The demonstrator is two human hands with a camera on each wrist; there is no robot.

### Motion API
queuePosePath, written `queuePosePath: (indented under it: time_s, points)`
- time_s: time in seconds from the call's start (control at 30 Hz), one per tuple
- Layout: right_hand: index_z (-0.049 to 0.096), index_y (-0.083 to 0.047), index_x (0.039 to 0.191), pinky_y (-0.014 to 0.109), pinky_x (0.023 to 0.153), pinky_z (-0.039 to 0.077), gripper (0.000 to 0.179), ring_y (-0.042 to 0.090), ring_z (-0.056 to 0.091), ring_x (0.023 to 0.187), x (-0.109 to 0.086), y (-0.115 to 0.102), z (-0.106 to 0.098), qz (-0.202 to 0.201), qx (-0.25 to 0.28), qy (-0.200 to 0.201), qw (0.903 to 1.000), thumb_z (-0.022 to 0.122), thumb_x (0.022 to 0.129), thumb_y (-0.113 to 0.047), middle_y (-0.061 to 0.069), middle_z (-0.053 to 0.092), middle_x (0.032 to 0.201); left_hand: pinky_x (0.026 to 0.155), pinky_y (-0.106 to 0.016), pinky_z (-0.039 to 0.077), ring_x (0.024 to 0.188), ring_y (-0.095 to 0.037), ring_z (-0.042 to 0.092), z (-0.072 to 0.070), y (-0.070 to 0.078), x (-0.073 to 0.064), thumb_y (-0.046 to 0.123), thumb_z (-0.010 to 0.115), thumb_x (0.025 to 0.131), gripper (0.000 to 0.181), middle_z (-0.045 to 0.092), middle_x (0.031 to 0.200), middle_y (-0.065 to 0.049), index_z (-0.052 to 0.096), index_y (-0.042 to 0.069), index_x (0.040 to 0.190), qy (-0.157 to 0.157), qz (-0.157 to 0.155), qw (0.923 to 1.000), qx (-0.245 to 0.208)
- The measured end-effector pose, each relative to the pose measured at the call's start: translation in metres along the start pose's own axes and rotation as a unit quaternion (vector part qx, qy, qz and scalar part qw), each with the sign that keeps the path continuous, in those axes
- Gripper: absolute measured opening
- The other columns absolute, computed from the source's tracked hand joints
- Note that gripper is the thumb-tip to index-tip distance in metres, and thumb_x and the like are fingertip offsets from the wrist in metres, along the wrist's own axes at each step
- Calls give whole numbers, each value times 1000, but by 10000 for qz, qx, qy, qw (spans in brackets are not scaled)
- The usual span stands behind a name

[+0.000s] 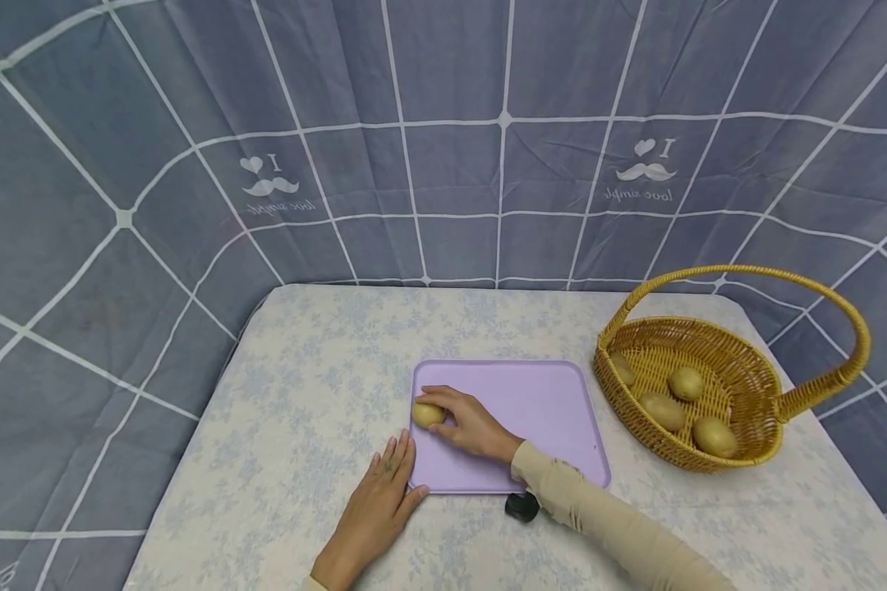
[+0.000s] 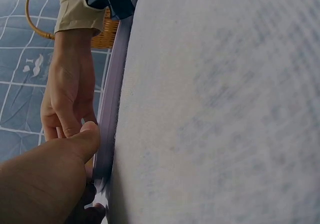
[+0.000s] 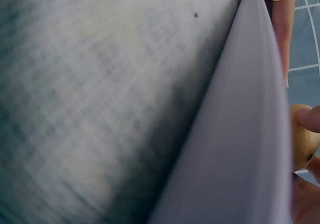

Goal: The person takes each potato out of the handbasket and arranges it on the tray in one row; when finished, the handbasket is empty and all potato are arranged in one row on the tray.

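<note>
In the head view a lilac tray (image 1: 517, 386) lies on the table. My right hand (image 1: 473, 425) reaches across it and grips a potato (image 1: 428, 414) at the tray's left side, fingers over the top and thumb on the near side. The right wrist view has this potato (image 3: 302, 139) partly cut off, beyond the tray's side wall (image 3: 240, 134). Beside the tray's near left corner, my left hand (image 1: 380, 497) rests palm down with straight fingers along the edge and the thumb at the corner.
Right of the tray stands a wicker basket (image 1: 639, 428) with a tall arched handle (image 1: 739, 269) and several potatoes (image 1: 686, 383) inside. A black device (image 1: 521, 506) sits by the right sleeve. A grey-blue checked curtain (image 1: 458, 180) hangs behind the patterned tablecloth (image 1: 325, 353).
</note>
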State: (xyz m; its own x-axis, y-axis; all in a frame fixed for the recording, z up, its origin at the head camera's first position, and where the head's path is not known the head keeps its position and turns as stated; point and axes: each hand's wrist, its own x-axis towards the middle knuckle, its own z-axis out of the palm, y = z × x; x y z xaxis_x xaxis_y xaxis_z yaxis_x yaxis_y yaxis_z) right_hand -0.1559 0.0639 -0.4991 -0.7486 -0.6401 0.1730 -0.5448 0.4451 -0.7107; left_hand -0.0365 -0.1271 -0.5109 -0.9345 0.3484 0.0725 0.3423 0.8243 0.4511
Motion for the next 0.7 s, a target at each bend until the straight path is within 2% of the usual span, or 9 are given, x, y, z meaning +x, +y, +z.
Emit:
queuePosePath:
  time_s: [0.27, 0.47, 0.57, 0.7]
  points:
    - [53, -8, 136, 42, 105, 42, 50, 30, 47, 130, -1, -4, 1, -51, -235, -136, 9996, 69, 88, -9, 15, 45, 144, 115, -53, 19, 144, -33, 20, 1, 0, -1, 41, 47, 100, 68, 19, 156, -15, 27, -3, 148, -5, -35, 10000, -34]
    - [49, -11, 140, 43, 109, 38, 55, 28, 43, 134, -3, -4, -3, 41, -256, -178, 9995, 70, 89, -14, 13, 43, 146, 113, -56, 21, 142, -36, 22, 2, 0, -1, 40, 48, 99, 68, 21, 155, -18, 30, -6, 146, 66, 26, 10000, -39]
    - [47, -10, 141, 45, 109, 37, 58, 29, 41, 134, -5, -4, -13, -10, -145, -43, 9999, 71, 88, -14, 15, 43, 146, 114, -56, 21, 142, -35, 22, 2, 0, 0, 40, 48, 99, 68, 21, 155, -17, 30, -6, 146, 63, 10, 10000, -60]
    - [47, -10, 142, 47, 107, 39, 59, 29, 42, 134, -11, -3, -37, -8, 110, 359, 9993, 71, 88, -14, 15, 44, 146, 115, -54, 19, 143, -34, 20, 2, 0, 1, 42, 47, 100, 68, 20, 156, -16, 29, -4, 147, 37, -38, 10000, -81]
